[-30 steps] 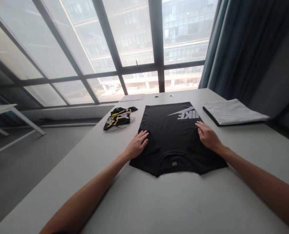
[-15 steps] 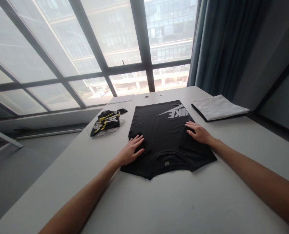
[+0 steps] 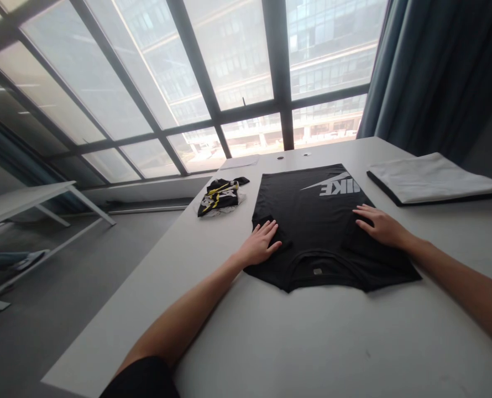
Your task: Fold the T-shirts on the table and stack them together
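Observation:
A black T-shirt (image 3: pixel 312 221) with a white printed logo lies flat on the white table (image 3: pixel 304 337), its neckline towards me and the logo upside down from here. My left hand (image 3: pixel 261 243) rests flat on its left side, fingers stretched out and thumb apart. On the opposite side my right hand (image 3: pixel 381 224) lies palm down, its fingers also extended on the cloth. Both sleeves look folded inward beneath or beside my hands. Neither hand grips anything.
Left of the shirt lies a crumpled black, yellow and white garment (image 3: pixel 221 196). A folded white and black cloth (image 3: pixel 436 179) sits at the right. Behind are windows and a curtain (image 3: pixel 428 77). Another table (image 3: pixel 26 199) stands at far left, with a person's foot (image 3: pixel 30 260) near it.
The view has turned left, so everything appears farther right, and the other table now shows. Both hands keep their places on the T-shirt, which looks unchanged.

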Motion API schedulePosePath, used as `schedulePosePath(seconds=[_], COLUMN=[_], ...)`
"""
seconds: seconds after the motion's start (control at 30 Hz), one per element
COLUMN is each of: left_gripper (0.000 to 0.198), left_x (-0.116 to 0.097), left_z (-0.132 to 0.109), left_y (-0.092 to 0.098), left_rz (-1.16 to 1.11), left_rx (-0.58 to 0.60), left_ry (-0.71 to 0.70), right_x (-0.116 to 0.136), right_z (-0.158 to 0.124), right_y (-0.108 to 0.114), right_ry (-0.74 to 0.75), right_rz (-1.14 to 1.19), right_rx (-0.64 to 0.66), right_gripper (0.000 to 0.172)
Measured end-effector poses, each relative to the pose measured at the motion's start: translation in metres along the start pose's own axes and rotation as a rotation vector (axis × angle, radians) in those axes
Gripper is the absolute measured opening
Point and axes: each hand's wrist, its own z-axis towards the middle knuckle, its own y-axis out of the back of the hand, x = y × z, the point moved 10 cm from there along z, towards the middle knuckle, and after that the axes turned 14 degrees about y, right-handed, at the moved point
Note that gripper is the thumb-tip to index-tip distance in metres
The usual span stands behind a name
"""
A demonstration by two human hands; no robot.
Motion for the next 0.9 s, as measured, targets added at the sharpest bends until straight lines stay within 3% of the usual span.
schedulePosePath(seconds=[0.13, 0.3, 0.47, 0.53, 0.67, 0.77, 0.9], left_gripper=[0.066, 0.061, 0.068, 0.068, 0.065, 0.067, 0.072], left_x=[0.000, 0.014, 0.027, 0.027, 0.022, 0.021, 0.024], left_z=[-0.002, 0.004, 0.011, 0.012, 0.012, 0.012, 0.015], left_y=[0.009, 0.031, 0.005, 0.005, 0.019, 0.017, 0.007], left_rz=[-0.046, -0.109, -0.004, 0.003, -0.026, -0.010, 0.027], left_rx=[-0.016, -0.167, -0.054, -0.056, -0.158, -0.164, -0.100], left_ry=[0.000, 0.095, 0.157, 0.152, 0.111, 0.093, 0.100], right_x=[0.001, 0.003, 0.005, 0.009, 0.028, 0.051, 0.069], right_z=[0.000, 0.000, 0.001, 0.003, 0.008, 0.010, 0.013], right_y=[0.001, 0.002, 0.001, 0.005, 0.039, 0.061, 0.039], right_ry=[0.009, 0.019, 0.022, 0.030, 0.022, -0.001, -0.015], right_rz=[-0.005, -0.018, -0.020, -0.031, -0.206, -0.327, -0.347], right_rx=[-0.007, -0.004, 0.003, 0.004, -0.097, -0.189, -0.049], right_gripper=[0.050, 0.051, 0.049, 0.046, 0.040, 0.040, 0.044])
